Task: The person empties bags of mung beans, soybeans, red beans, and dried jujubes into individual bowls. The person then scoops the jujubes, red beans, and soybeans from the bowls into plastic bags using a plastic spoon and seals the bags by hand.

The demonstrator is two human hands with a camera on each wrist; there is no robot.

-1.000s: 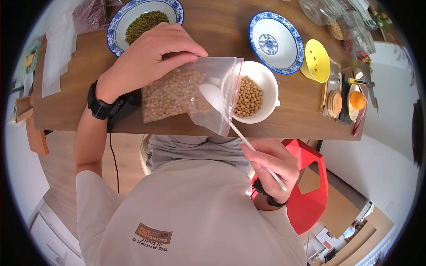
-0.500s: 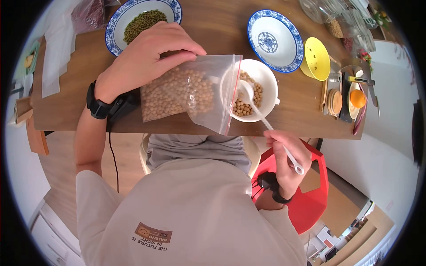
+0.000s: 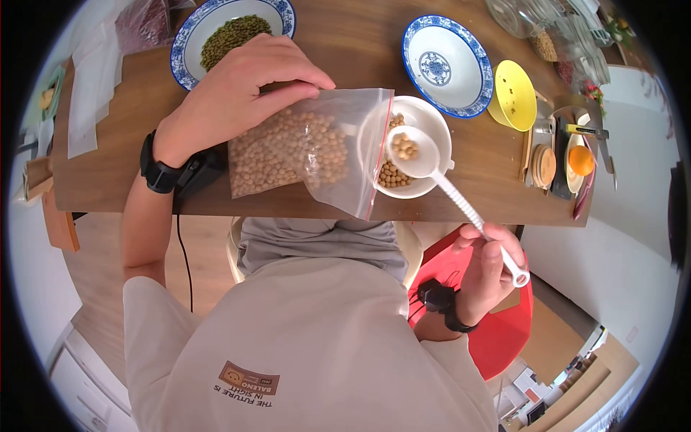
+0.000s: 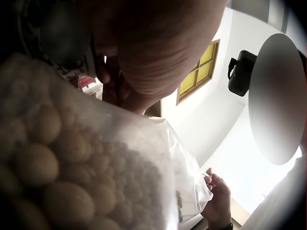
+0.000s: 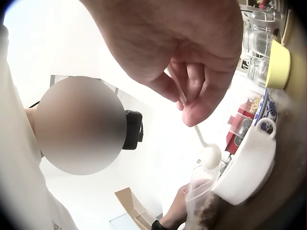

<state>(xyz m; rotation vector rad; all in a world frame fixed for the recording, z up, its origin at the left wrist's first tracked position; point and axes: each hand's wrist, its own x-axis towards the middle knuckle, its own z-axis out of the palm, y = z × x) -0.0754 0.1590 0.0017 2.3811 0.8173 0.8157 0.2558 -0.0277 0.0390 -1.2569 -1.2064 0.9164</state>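
Observation:
A clear zip bag [image 3: 288, 158] of chickpeas lies on the table, its red-lined mouth over the left side of a white bowl [image 3: 439, 133]. With thumb and fingers my left hand [image 3: 252, 79] pinches the bag's top edge; in the left wrist view the bag [image 4: 96, 163] fills the foreground. My right hand [image 3: 489, 273] holds a white spoon [image 3: 461, 198] by its ridged handle. Several chickpeas [image 3: 404, 147] sit in the spoon's scoop, above the bowl. More chickpeas [image 3: 394, 175] lie in the bowl. In the right wrist view the fingers curl round the spoon's handle.
Behind my left hand stands a blue-rimmed bowl [image 3: 183, 54] of green beans. Another blue-rimmed bowl [image 3: 461, 61] and a yellow bowl [image 3: 518, 101] are at the back right. Further right are glass jars [image 3: 568, 43] and an orange [image 3: 580, 161]. A red chair [image 3: 504, 338] is below the right hand.
The spoon has moved out of the bag, into the bowl, then up above it with chickpeas in its scoop. My right hand has shifted rightward. The left hand stays at the bag.

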